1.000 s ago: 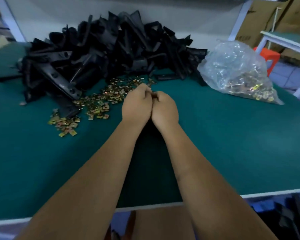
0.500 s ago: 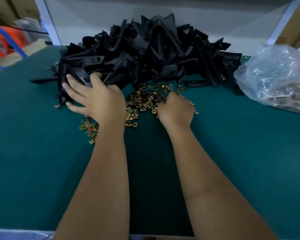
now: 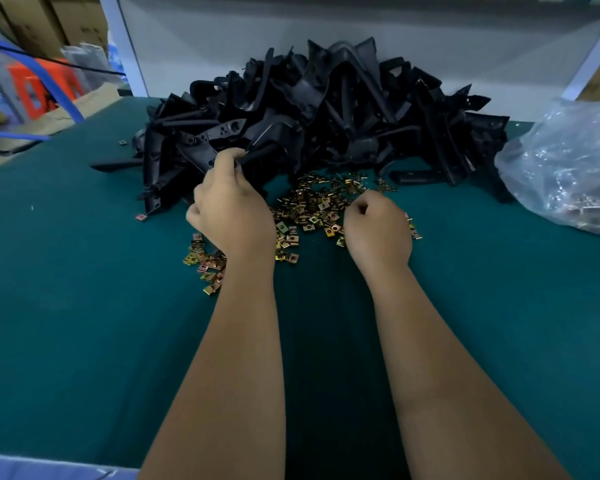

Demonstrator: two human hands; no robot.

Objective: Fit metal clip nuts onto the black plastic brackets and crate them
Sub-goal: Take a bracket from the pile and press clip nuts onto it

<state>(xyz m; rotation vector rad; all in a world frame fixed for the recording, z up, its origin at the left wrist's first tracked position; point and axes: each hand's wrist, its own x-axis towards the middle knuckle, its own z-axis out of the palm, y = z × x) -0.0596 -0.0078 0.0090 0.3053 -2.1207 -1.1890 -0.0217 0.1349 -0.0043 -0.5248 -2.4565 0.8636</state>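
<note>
The left hand [image 3: 234, 211] has its grip clamped on one black plastic bracket [image 3: 201, 152] at the near left edge of the heaped pile of black brackets [image 3: 326, 119]. In front of the pile, over the scattered brass-coloured metal clip nuts [image 3: 309, 209] on the green table [image 3: 66, 341], the right hand [image 3: 378, 230] is curled; whether it pinches a nut I cannot tell. Draw the bracket out slowly so neighbours don't snag.

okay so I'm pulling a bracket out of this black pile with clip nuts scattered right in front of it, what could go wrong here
1. The left hand grips a bracket tangled in the bracket pile; pulling may drag neighbours down onto the clip nuts.
2. Both forearms hover over the loose nuts, so a sweep could scatter them across the green mat.
3. The right hand is curled; any nut it holds could slip unseen.
</note>
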